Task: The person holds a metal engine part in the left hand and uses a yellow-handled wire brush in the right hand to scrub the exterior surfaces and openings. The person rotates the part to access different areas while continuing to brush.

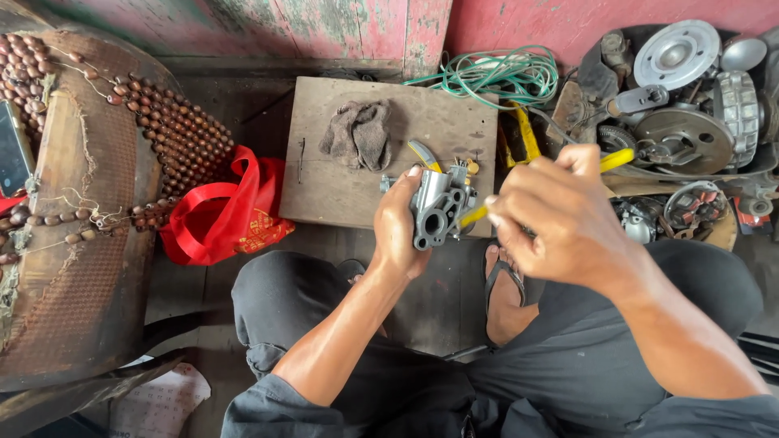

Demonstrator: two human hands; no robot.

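Dark floorboards [438,308] lie beneath both hands. Left hand [399,231] grips a grey metal carburetor [436,209]; right hand [560,212], just beside it, clenches a yellow-handled screwdriver [474,216] touching that part. Beyond them sits a wooden board [341,191] with a rag [357,134], green wire [495,75] farther off.

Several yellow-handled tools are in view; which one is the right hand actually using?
The thin yellow screwdriver gripped in the right hand, its tip against the grey carburetor. The yellow-handled pliers lie untouched beyond the board.

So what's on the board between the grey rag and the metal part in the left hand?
In the head view, a yellow-handled tool lies on the wooden board between the grey rag and the metal part held by the left hand.
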